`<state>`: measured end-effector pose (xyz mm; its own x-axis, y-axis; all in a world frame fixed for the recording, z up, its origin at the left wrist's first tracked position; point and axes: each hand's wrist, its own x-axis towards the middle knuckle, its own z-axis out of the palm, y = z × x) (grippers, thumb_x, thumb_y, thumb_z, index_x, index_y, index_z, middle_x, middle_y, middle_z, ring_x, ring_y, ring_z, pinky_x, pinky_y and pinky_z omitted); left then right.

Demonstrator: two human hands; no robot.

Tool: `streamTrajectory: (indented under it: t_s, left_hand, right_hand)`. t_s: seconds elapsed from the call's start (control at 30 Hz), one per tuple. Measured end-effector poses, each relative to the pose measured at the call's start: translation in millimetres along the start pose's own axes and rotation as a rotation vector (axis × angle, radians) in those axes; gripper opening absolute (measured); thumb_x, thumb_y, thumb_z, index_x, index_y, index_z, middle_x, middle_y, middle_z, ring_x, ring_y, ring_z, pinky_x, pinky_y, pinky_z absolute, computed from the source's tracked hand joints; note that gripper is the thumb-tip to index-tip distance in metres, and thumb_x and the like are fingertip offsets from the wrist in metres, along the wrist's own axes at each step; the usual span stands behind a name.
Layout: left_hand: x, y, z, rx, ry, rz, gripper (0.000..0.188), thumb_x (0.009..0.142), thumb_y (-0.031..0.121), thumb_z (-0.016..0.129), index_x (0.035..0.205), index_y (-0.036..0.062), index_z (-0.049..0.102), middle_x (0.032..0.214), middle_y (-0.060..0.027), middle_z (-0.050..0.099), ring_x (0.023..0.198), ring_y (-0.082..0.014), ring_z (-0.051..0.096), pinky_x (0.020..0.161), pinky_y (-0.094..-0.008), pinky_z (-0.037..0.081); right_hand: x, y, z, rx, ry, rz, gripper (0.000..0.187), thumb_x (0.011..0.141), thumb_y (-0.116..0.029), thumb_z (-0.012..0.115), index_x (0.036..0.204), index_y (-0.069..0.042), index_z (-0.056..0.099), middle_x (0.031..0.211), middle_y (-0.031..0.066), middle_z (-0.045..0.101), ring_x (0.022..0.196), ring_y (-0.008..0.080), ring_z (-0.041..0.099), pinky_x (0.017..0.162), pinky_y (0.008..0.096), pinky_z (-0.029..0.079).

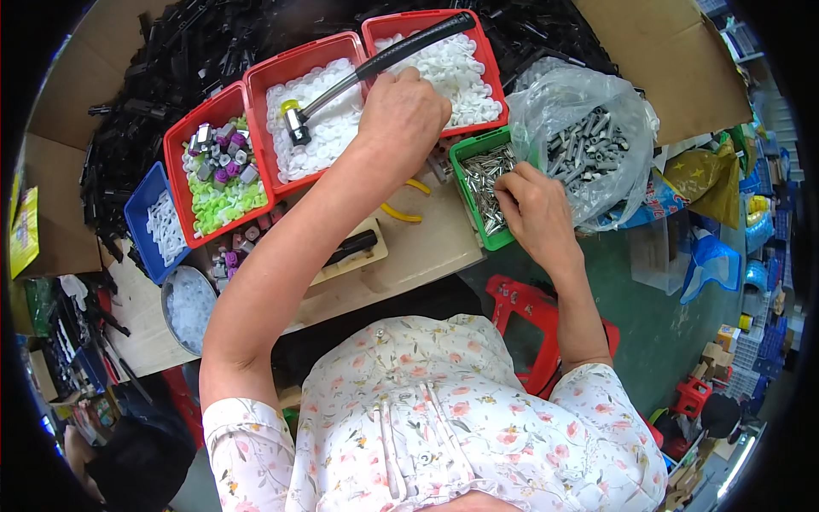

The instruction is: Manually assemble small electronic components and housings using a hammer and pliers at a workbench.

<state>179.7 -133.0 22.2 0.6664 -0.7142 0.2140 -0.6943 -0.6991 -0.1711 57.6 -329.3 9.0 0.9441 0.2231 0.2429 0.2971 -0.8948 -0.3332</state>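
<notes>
My left hand [403,119] reaches to the front of the right red bin [496,72], its fingers bent down at the small white plastic parts [465,90]. What its fingertips hold, if anything, is hidden. Just beyond it a hammer [409,49] with a black grip and a yellow-and-metal head lies across the bins, its head over the middle red bin [256,111]. My right hand [539,213] is at the green bin [467,198], thumb and fingers pinched together over thin metal pins [488,183]. Whether a pin is between them is too small to make out.
A clear bag [627,192] of grey tubes lies right of the green bin. Left stand a red bin [173,162] of green and purple-silver parts, a blue bin [139,218] and a bowl [166,299]. Yellow-handled pliers [399,215] lie on the table. A red stool [533,320] stands below.
</notes>
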Motion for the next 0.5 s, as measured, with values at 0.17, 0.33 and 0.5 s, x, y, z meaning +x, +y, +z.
streamTrajectory:
  t_s: [0.17,0.33,0.5]
  left_hand:
    - [-3,-6,8,-0.094,0.05,0.031,0.006,0.076,0.009,0.066,0.074,0.0074,0.071,0.08,-0.0091,0.068,0.091,-0.0268,0.065,0.072,-0.0376,0.053]
    - [-15,-16,10,-0.34,0.223,-0.03,0.009,0.078,0.007,0.067,0.075,-0.0008,0.07,0.078,-0.0136,0.067,0.086,-0.0306,0.066,0.069,-0.038,0.054]
    - [-57,-7,-26,-1.148,0.194,-0.394,0.014,0.082,0.006,0.072,0.09,-0.0048,0.073,0.081,-0.014,0.071,0.072,-0.0213,0.07,0.065,-0.0312,0.054]
  right_hand:
    - [-2,0,-3,0.108,0.029,0.081,0.006,0.084,0.0,0.066,0.088,0.002,0.062,0.081,0.0136,0.058,0.07,0.0315,0.062,0.063,0.0393,0.048]
    - [3,-9,-6,0.208,0.13,0.134,0.007,0.086,0.0,0.066,0.087,0.002,0.06,0.078,0.0111,0.056,0.066,0.0236,0.06,0.062,0.0339,0.047]
    - [18,-42,-7,0.382,0.268,0.056,0.008,0.082,0.005,0.066,0.086,0.002,0.06,0.08,0.0091,0.059,0.067,0.019,0.059,0.062,0.0298,0.047]
